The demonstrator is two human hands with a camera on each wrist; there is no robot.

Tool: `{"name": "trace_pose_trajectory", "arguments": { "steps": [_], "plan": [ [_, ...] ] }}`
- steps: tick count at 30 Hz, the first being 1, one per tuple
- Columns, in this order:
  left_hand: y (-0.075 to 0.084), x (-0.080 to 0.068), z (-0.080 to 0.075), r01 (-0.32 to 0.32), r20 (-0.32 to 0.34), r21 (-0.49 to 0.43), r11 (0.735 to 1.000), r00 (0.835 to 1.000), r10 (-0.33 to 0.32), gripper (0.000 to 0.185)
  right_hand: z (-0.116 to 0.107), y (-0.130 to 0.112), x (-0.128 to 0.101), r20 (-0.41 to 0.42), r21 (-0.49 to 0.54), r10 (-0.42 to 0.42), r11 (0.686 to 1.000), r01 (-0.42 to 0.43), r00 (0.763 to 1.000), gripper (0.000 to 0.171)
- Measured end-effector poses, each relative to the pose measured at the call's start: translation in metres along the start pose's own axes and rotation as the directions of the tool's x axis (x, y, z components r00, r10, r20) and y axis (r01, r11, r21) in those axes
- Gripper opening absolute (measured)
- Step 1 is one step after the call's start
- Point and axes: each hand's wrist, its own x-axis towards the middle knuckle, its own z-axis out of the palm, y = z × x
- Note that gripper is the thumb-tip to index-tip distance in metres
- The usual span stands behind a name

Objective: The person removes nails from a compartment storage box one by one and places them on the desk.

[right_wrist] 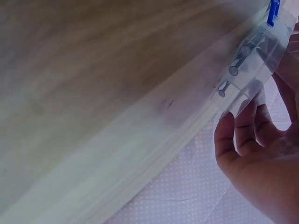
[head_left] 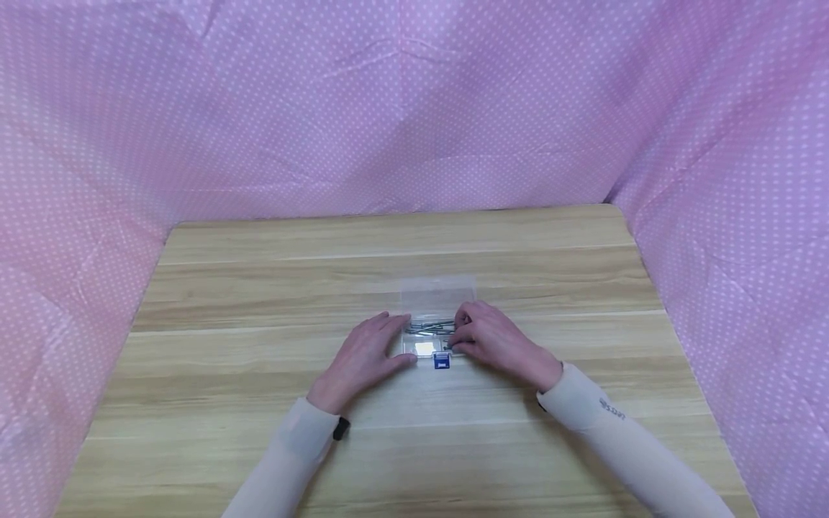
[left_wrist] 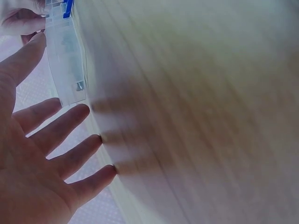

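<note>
Left hand: the left hand (head_left: 365, 350) lies flat with straight, spread fingers, fingertips touching the left end of the clear plastic box (head_left: 432, 338); in the left wrist view four fingers (left_wrist: 70, 121) fan out wide and the thumb points toward the box (left_wrist: 65, 60).
Right hand: the right hand (head_left: 495, 338) has its fingers curled over the right end of the box, gripping it; in the right wrist view the fingertips (right_wrist: 243, 123) press on the clear wall (right_wrist: 252, 79).
Box: one, small and see-through, lying on the table (head_left: 259, 288) just near of its middle, between the two hands, its clear lid (head_left: 438, 293) folded open toward the far side.
Clasp: one blue clasp (head_left: 442, 360) on the near edge of the box, seen also as a blue tab (right_wrist: 273, 11) in the right wrist view.
Nails: a small bundle of grey metal nails (head_left: 429, 328) inside the box; three or four heads (right_wrist: 233, 70) can be counted through the wall, the full number cannot be told.
Label: one pale patch (head_left: 424, 349) in the box, no writing readable.
Sleeves: two, cream; the right sleeve (head_left: 602, 417) bears small dark lettering (head_left: 612, 410), too small to read.
Wrist: one black object (head_left: 340, 429) at the left sleeve.
Surround: pink cloth with white dots (head_left: 414, 108) on the left, far and right sides.
</note>
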Motion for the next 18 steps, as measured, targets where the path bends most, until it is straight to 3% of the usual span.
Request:
{"name": "trace_pose_trajectory", "arguments": {
  "steps": [9, 18],
  "plan": [
    [-0.0008, 0.0013, 0.0012, 0.016, -0.008, 0.013, 1.0, 1.0, -0.015, 0.076, -0.0006, 0.0028, 0.0029, 0.005, -0.079, -0.07, 0.994, 0.071, 0.998, 0.011],
    [-0.0002, 0.0015, 0.0011, 0.025, -0.017, 0.009, 1.0, 1.0, -0.025, 0.076, 0.0007, 0.0034, 0.0033, 0.0, -0.112, -0.088, 0.99, 0.088, 0.996, 0.01]
  ]
}}
